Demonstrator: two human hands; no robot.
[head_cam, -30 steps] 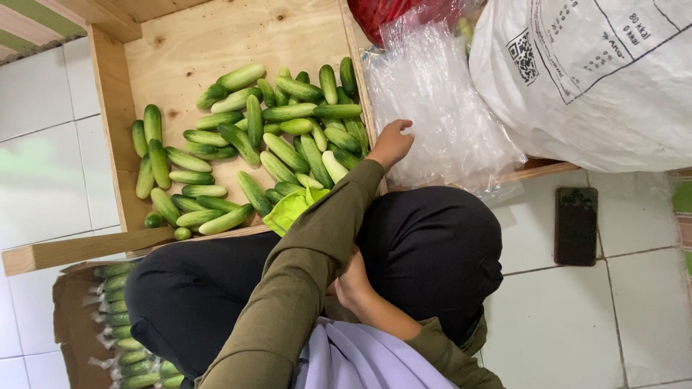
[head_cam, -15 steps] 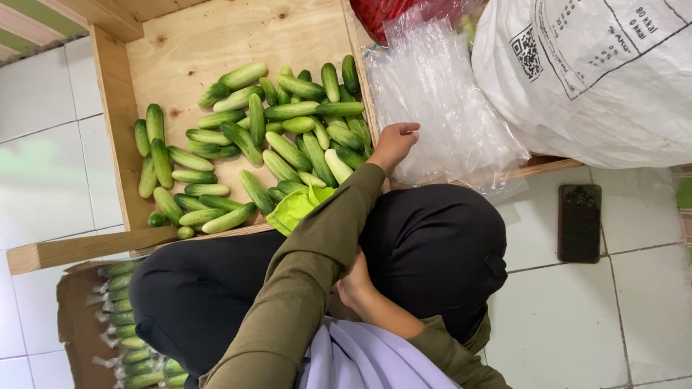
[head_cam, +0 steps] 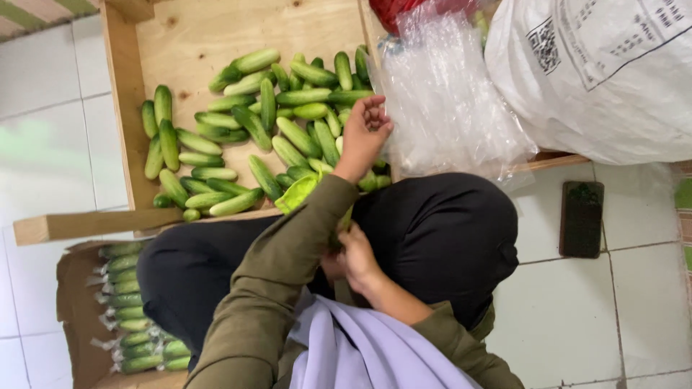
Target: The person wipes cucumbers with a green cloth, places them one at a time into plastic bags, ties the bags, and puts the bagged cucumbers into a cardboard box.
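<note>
1. From my remote seat, the white tiled floor (head_cam: 43, 130) fills the left and lower right of the view; its bare stretches are the only open room.
2. The big white woven sack (head_cam: 613, 79) sits top right, cut off by the frame's top and right edges.
3. The shallow pale plywood tray (head_cam: 119, 108) has raised wooden rims; its top is cropped, and its near rim runs just above the person's dark-trousered lap.
4. A heap of crinkled clear plastic bags (head_cam: 447, 108) lies between tray and sack, hiding the tray's right rim.
5. The pile of smooth green cucumbers (head_cam: 267, 122) lies loose in the tray's lower right part, well clear of the bare wood at the top.
6. A brown cardboard box (head_cam: 72, 317) at lower left holds wrapped cucumbers in a row; a leg covers its right side.
7. The left hand (head_cam: 364, 137), in an olive sleeve, is over the pile's right edge, fingers curled loosely and apart from one another; I cannot tell whether it clasps anything.
8. The right hand (head_cam: 353, 256) rests in the lap, mostly hidden behind the left sleeve; its grip is not visible to me.
9. A dark flat phone (head_cam: 581, 218) lies alone on the floor, right of the knee.
</note>
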